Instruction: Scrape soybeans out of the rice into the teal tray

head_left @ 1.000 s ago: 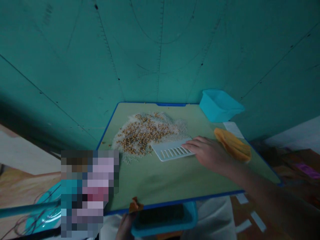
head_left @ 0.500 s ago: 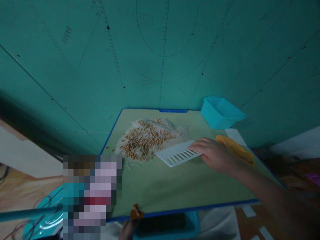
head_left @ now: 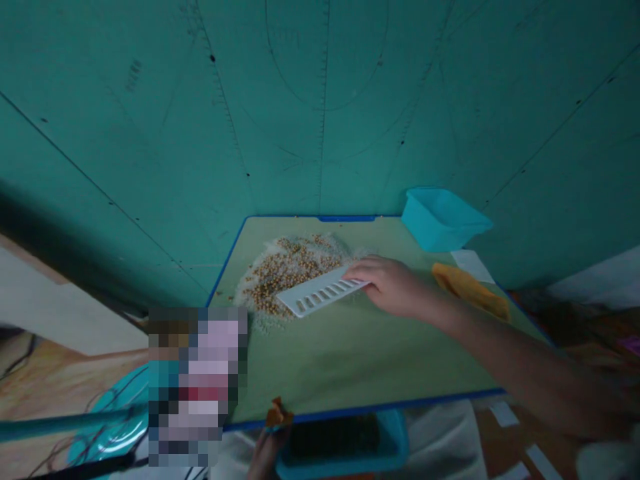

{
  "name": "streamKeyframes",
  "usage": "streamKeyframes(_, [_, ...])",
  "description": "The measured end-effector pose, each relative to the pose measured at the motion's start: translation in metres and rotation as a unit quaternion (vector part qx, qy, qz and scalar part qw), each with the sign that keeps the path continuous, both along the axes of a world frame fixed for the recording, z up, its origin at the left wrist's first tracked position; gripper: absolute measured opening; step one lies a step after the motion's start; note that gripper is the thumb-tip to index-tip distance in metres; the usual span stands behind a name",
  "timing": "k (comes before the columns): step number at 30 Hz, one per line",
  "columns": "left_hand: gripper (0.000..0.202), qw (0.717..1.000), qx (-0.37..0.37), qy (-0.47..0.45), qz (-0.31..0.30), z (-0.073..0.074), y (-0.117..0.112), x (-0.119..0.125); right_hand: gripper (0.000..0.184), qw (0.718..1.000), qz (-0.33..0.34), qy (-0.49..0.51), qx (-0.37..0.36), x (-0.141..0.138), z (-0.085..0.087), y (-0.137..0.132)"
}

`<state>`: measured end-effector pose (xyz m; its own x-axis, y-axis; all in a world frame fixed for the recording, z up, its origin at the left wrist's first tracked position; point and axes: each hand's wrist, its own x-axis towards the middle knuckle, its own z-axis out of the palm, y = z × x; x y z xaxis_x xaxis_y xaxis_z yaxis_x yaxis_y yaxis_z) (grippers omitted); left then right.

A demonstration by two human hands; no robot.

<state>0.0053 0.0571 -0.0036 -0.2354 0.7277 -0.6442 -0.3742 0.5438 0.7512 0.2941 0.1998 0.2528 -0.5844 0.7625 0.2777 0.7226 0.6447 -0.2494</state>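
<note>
Below the board, left hand (half hidden): grip unclear; right hand clasps scraper.

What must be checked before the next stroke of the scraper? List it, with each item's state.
1. Grip of right hand on white slotted scraper: ok.
2. Scraper edge against the pile of beans and rice: ok.
3. No stray grains: not ok, a few lie loose near the left rim of the green board.
4. The teal tub at the far right corner stands apart from the scraper: ok.
5. Grip of left hand, at the board's near edge by the teal tray: cannot tell.
</note>
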Motion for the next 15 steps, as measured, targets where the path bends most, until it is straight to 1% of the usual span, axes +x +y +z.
streamKeyframes(3, [0.025,0.999,-0.031,0.006,-0.017,0.005,-0.002,-0.003,0.039,0.999,0.035,-0.012,0.003,-0.014,-0.002,0.006])
streamKeyframes(6, [0.028,0.999,-0.046,0.005,-0.028,0.011,0.001,-0.007,0.037,0.998,0.051,-0.024,0.008,-0.018,-0.006,0.011])
streamKeyframes(10, [0.030,0.999,-0.034,0.008,-0.022,0.017,0.004,-0.004,0.037,0.998,0.059,-0.028,-0.001,-0.007,-0.013,0.014])
streamKeyframes(15, [0.032,1.000,-0.018,0.007,0.003,0.012,-0.006,0.018,0.042,0.998,0.056,-0.018,0.003,0.014,-0.017,0.002])
